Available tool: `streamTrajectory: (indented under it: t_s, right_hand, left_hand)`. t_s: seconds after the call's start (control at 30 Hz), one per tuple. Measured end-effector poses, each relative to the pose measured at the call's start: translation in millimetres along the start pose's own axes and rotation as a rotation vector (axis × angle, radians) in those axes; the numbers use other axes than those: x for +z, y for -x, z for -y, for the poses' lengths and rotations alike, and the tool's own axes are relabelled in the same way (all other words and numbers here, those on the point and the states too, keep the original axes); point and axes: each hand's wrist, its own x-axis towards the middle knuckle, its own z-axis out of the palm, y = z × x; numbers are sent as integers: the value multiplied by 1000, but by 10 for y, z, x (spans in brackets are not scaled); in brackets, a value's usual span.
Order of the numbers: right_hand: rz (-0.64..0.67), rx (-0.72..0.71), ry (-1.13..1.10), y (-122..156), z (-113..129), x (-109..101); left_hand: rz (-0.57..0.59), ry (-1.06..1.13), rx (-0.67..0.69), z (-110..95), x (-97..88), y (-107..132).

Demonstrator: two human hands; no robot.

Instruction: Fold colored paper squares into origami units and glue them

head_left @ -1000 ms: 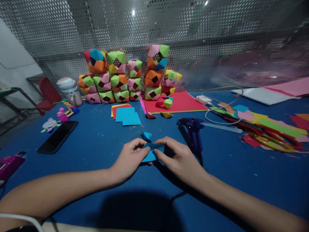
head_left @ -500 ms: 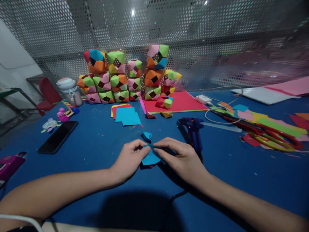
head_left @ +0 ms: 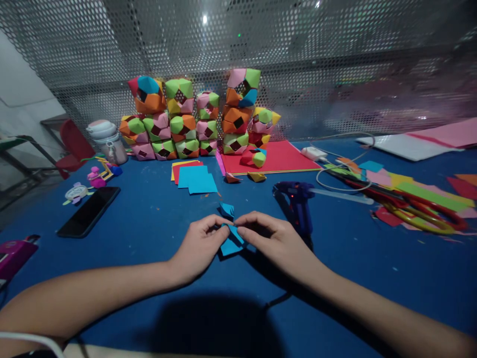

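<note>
A small blue paper sheet (head_left: 231, 247) lies in front of me on the table, its far edge turned over in a fold. My left hand (head_left: 203, 241) pinches the left end of that fold between thumb and fingers. At the right end, my right hand (head_left: 274, 238) grips the same paper with thumb and forefinger. Just beyond my fingertips sits a folded blue paper piece (head_left: 225, 210), touched by neither hand. To the right of my right hand stands a dark blue glue gun (head_left: 300, 199) with a clear glue stick (head_left: 343, 196) in its back.
Blue paper squares (head_left: 202, 183) lie beyond my hands, near folded scraps (head_left: 257, 176) and a red sheet (head_left: 285, 156). Stacked paper balls (head_left: 182, 128) line the mesh (head_left: 316, 59). A phone (head_left: 89, 212) lies left; scissors (head_left: 425, 219) and paper strips (head_left: 432, 195) lie right.
The blue paper's far edge has been folded over towards me, and a flap now shows between my hands. My right hand has shifted slightly; both hands keep hold.
</note>
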Motion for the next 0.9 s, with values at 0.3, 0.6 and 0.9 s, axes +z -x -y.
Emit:
streamTrajectory:
  t_s: [0.3, 0.6, 0.9]
  right_hand:
    - [0, 31, 57, -4, -11, 27]
    - [-82, -12, 91, -3, 3, 30]
    - [-124, -67, 128, 31, -33, 55]
  left_hand:
    - [38, 70, -56, 27, 1, 24]
    - [62, 115, -82, -1, 15, 28]
    - [0, 64, -39, -27, 8, 14]
